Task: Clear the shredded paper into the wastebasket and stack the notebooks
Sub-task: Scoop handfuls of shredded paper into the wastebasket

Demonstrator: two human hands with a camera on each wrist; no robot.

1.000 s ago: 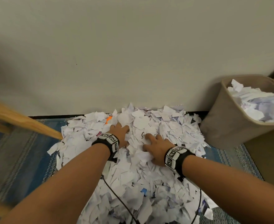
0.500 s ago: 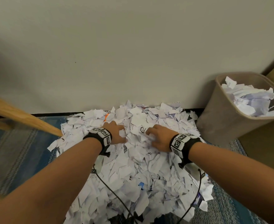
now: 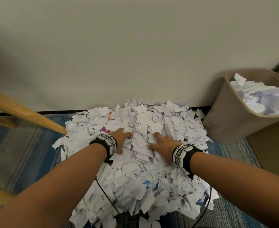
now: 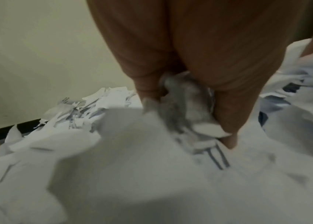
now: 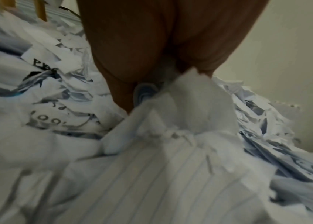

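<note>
A big heap of shredded paper (image 3: 135,170) lies on the rug against the wall. My left hand (image 3: 121,137) and right hand (image 3: 160,142) are dug into its far middle, a hand's width apart, with a ridge of scraps bunched between them. In the left wrist view my left hand (image 4: 186,106) curls its fingers round crumpled scraps (image 4: 188,109). The right wrist view has my right hand (image 5: 161,94) gripping a wad of lined paper (image 5: 190,98). The tan wastebasket (image 3: 226,116) stands to the right, filled with paper (image 3: 264,99). I see no notebooks.
Slanted wooden furniture legs (image 3: 25,112) cross the left side. A blue striped rug (image 3: 20,145) covers the floor. Black cables (image 3: 105,195) trail over the near part of the heap. A brown panel (image 3: 277,153) stands behind the basket.
Both hands' fingers have sunk deeper into the heap and pulled scraps into a ridge between them. The head view has shifted a little.
</note>
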